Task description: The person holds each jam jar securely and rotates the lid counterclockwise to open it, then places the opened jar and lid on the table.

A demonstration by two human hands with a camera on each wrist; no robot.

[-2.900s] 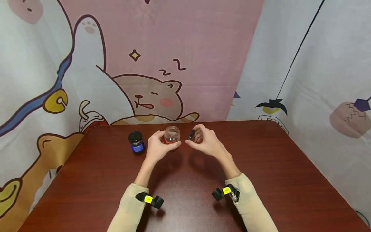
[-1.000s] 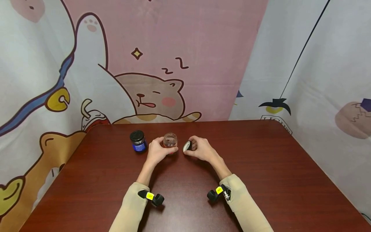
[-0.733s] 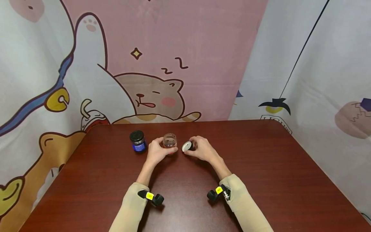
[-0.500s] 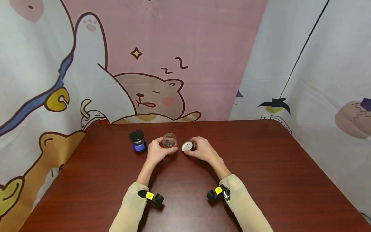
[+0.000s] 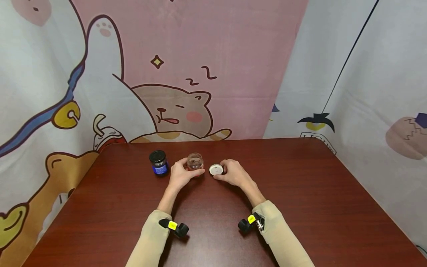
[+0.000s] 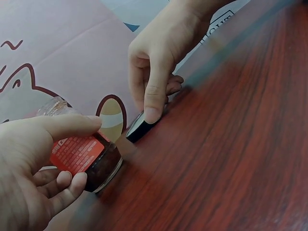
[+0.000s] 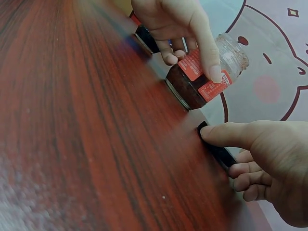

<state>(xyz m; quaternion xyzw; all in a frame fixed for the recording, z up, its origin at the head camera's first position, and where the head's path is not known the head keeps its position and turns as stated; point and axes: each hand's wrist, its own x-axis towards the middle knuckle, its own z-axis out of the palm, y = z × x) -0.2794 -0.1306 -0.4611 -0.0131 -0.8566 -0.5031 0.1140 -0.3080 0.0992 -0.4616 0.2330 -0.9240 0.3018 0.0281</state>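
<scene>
My left hand grips a glass jar with a red label, thumb on one side and fingers on the other. The jar is uncapped and stands on the table, dark contents showing in its lower part. Just to its right, my right hand holds a black jar lid by its edges between thumb and fingers. White underside up, the lid lies level at the tabletop. In the right wrist view the thumb is at one end of the lid and the fingertips at the other.
A second jar, with a black lid and a blue label, stands left of my left hand. The brown table ends at a cartoon-printed cloth behind. Cameras are strapped to both sleeves.
My right hand has lowered the lid from upright beside the jar and tipped it flat, white side up, onto the table. My left hand has brought the jar down and stays on it.
</scene>
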